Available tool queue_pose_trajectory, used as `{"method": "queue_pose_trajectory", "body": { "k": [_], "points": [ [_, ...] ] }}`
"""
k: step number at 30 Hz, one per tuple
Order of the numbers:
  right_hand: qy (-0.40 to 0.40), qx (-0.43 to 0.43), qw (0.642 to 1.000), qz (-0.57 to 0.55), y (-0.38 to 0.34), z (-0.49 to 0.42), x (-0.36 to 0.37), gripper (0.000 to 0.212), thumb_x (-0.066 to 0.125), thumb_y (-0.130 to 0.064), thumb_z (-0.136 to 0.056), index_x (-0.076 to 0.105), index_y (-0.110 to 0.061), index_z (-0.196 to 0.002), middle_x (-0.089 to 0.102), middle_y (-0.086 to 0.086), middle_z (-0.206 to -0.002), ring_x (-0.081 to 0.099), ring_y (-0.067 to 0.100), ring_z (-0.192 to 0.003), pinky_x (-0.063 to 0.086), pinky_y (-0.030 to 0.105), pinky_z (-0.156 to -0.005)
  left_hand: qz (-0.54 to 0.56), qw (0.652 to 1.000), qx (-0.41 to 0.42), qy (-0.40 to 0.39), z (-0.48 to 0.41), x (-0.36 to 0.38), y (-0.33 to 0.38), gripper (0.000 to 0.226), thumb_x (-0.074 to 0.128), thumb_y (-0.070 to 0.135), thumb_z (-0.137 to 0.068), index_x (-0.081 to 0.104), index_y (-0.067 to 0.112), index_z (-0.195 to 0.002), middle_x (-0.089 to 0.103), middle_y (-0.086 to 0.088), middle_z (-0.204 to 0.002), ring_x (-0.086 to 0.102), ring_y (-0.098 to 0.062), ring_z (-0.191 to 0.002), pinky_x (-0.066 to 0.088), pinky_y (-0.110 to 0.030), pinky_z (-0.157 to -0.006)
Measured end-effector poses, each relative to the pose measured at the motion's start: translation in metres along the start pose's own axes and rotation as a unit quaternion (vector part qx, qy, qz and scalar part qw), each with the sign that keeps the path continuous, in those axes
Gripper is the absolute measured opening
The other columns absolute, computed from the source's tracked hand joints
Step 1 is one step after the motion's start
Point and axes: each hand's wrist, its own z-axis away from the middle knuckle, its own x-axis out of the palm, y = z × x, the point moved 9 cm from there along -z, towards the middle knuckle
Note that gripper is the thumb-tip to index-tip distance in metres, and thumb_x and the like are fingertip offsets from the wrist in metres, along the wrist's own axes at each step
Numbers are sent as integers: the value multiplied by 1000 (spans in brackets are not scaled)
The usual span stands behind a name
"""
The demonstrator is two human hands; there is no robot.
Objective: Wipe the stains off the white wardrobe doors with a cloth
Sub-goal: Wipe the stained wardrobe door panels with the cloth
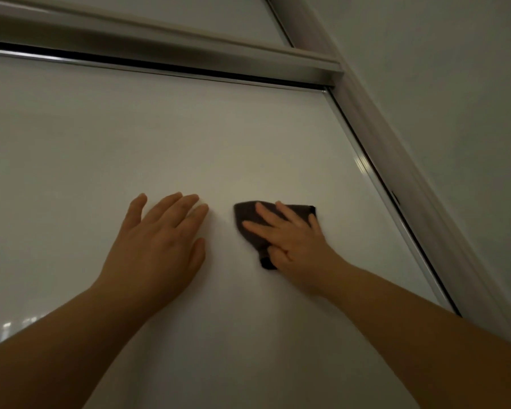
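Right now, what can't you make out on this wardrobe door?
Head view only:
- Wardrobe door under the cloth and right hand: covered.
- Patch under the left hand: covered.
- Lower door: cut off by frame edge, forearms.
- Stains: none discernible, dim light.

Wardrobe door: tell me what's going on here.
A person is wiping the white wardrobe door with a dark cloth. The right hand presses the cloth flat against the panel with its fingers spread, near the door's upper right corner below the metal top track. The left hand rests flat and bare on the door just beside it. No stain shows on the visible panel.
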Motion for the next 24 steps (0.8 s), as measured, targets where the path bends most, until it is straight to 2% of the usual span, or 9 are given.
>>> {"method": "queue_pose_trajectory", "body": {
  "k": [4, 10, 15, 24],
  "points": [
    [-2, 86, 996, 15, 48, -29, -18, 57, 33, -27, -96, 9, -58, -138, -4, -20, -155, -7, 12, -143, -3, 60, -109, 6, 1000, 7, -5, 13, -6, -5, 54, 31, 39, -85, 54, 15, -127, 53, -8, -134, 45, -26, -126, 22, -54, -106],
    [0, 106, 994, 25, 64, -73, -35, 52, 27, -29, -100, 7, -54, -140, -6, -15, -156, -6, 17, -143, 0, 62, -109, 7, 1000, 12, -15, 23, -3, -13, 53, 31, 37, -86, 52, 16, -129, 51, -8, -136, 44, -27, -127, 23, -53, -106],
    [25, 138, 990, 7, 71, -56, -33, 51, 29, -28, -99, 12, -51, -141, -2, -14, -157, -4, 17, -143, -2, 60, -109, 19, 1000, 6, -10, 11, 2, -7, 53, 29, 37, -86, 51, 15, -130, 49, -8, -137, 42, -27, -128, 26, -54, -105],
    [29, 121, 992, -20, 62, 10, -14, 53, 34, -23, -98, 16, -51, -140, 2, -14, -157, -4, 17, -143, -4, 59, -110, 48, 998, 33, -10, -6, 9, 43, 56, 24, 41, -88, 49, 18, -132, 48, -8, -139, 39, -27, -130, 24, -52, -106]
  ]
}}
